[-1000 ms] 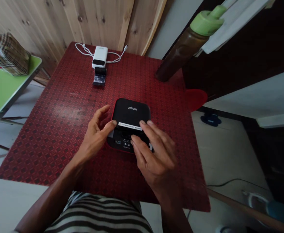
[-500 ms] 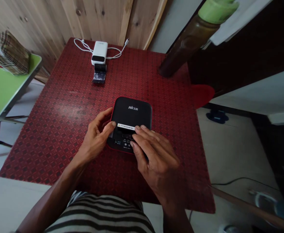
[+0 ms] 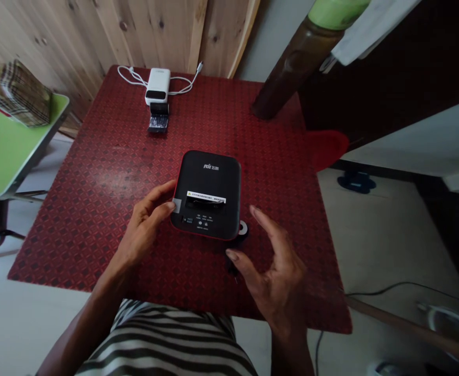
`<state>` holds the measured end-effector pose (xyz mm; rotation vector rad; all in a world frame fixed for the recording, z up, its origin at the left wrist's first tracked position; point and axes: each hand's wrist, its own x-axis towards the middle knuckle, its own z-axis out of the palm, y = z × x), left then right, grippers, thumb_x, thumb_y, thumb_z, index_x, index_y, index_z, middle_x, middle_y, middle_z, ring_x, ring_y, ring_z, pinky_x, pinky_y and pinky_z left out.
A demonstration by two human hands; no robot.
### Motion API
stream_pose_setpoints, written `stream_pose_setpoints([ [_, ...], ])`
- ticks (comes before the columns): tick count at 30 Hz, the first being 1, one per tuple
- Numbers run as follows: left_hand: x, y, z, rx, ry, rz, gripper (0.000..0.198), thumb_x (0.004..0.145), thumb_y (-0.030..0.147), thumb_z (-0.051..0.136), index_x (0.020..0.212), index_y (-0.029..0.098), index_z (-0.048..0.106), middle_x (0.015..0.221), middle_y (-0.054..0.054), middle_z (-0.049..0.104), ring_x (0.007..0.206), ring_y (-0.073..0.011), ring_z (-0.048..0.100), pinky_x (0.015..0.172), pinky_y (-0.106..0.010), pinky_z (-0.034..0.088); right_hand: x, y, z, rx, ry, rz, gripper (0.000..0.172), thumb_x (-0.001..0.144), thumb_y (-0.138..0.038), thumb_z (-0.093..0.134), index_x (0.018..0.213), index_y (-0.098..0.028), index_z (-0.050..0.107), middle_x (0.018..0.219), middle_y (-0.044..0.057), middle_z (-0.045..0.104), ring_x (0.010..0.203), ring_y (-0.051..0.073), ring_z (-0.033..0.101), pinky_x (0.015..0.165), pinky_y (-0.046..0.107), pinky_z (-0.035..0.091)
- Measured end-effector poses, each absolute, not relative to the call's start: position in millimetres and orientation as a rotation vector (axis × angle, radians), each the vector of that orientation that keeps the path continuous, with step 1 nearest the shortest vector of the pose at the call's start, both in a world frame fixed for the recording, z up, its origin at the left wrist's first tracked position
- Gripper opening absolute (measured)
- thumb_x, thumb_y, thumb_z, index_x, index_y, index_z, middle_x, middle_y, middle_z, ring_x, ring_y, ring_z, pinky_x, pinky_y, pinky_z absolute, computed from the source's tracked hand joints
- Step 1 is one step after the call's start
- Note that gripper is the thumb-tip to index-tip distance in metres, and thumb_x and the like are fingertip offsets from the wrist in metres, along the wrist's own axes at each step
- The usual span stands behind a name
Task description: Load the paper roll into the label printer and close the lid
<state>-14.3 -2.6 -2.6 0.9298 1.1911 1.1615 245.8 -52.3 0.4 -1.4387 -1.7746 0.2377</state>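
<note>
A black device with a red lower rim (image 3: pixel 208 193) lies on the red patterned table (image 3: pixel 107 172), a white label strip and small buttons on its near part. My left hand (image 3: pixel 147 224) grips its left edge with thumb and fingers. My right hand (image 3: pixel 274 271) hovers just right of and below the device, fingers spread and holding nothing. A small black round part (image 3: pixel 242 230) lies by the device's near right corner, between it and my right hand.
At the table's far side lie a white power bank (image 3: pixel 158 86) with a white cable and a small dark object (image 3: pixel 158 118). A brown bottle with a green cap (image 3: pixel 292 62) leans in from the right. A green table with a plaid bundle (image 3: pixel 18 94) stands left.
My right hand has lifted off the device's button area and drawn back to the right, uncovering the label and buttons. My left hand stays on the left edge.
</note>
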Motion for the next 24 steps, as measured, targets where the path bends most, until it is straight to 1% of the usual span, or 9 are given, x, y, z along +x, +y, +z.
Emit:
stream_pose_setpoints([
  [2, -14, 0, 2, 0.975, 1.238, 1.150, 0.049, 0.101, 0.045, 0.085, 0.147, 0.029, 0.084, 0.150, -0.009, 0.084, 0.146, -0.0356, 0.076, 0.129, -0.052, 0.056, 243, -53, -6, -1.447, -1.787, 0.232, 0.072, 0.109, -0.065, 0.077, 0.166, -0.024, 0.064, 0.153, 0.019, 0.081, 0.138, 0.036, 0.081, 0.112, 0.058, 0.071],
  [6, -14, 4, 13, 1.047, 1.307, 1.114, 0.051, 0.097, 0.048, 0.087, 0.142, 0.025, 0.085, 0.145, -0.012, 0.086, 0.139, -0.0370, 0.079, 0.121, -0.052, 0.062, 235, -50, -12, -1.445, -1.799, 0.191, 0.077, 0.107, -0.067, 0.080, 0.167, -0.023, 0.061, 0.149, 0.020, 0.082, 0.135, 0.038, 0.082, 0.110, 0.059, 0.072],
  [9, -14, 6, 18, 1.058, 1.313, 1.095, 0.050, 0.095, 0.047, 0.089, 0.139, 0.023, 0.085, 0.141, -0.013, 0.087, 0.137, -0.0370, 0.080, 0.120, -0.053, 0.062, 232, -46, -14, -1.445, -1.802, 0.171, 0.077, 0.107, -0.065, 0.081, 0.167, -0.022, 0.060, 0.145, 0.021, 0.083, 0.131, 0.037, 0.083, 0.108, 0.059, 0.073],
  [13, -12, 6, 19, 1.031, 1.309, 1.081, 0.047, 0.096, 0.043, 0.087, 0.139, 0.024, 0.083, 0.142, -0.013, 0.086, 0.138, -0.0359, 0.079, 0.120, -0.052, 0.062, 232, -45, -15, -1.476, -1.784, 0.212, 0.077, 0.106, -0.060, 0.083, 0.170, -0.024, 0.057, 0.141, 0.019, 0.085, 0.125, 0.036, 0.086, 0.103, 0.057, 0.075],
  [18, -8, 6, 21, 0.991, 1.312, 1.085, 0.043, 0.097, 0.039, 0.083, 0.137, 0.024, 0.082, 0.143, -0.011, 0.085, 0.139, -0.0344, 0.078, 0.122, -0.052, 0.059, 232, -45, -12, -1.473, -1.751, 0.292, 0.085, 0.105, -0.058, 0.086, 0.174, -0.025, 0.051, 0.142, 0.020, 0.086, 0.127, 0.037, 0.087, 0.104, 0.057, 0.075],
  [21, -6, 7, 21, 0.984, 1.331, 1.096, 0.040, 0.095, 0.035, 0.081, 0.133, 0.024, 0.083, 0.139, -0.011, 0.086, 0.134, -0.0334, 0.079, 0.120, -0.051, 0.061, 233, -44, -9, -1.472, -1.735, 0.312, 0.087, 0.103, -0.059, 0.088, 0.174, -0.024, 0.051, 0.140, 0.020, 0.087, 0.126, 0.037, 0.088, 0.103, 0.057, 0.076],
  [24, -4, 6, 19, 0.984, 1.335, 1.106, 0.039, 0.094, 0.034, 0.081, 0.131, 0.024, 0.083, 0.137, -0.011, 0.087, 0.128, -0.0326, 0.081, 0.117, -0.051, 0.063, 232, -43, -6, -1.472, -1.739, 0.340, 0.085, 0.104, -0.060, 0.087, 0.173, -0.025, 0.051, 0.141, 0.020, 0.087, 0.129, 0.037, 0.088, 0.105, 0.057, 0.076],
])
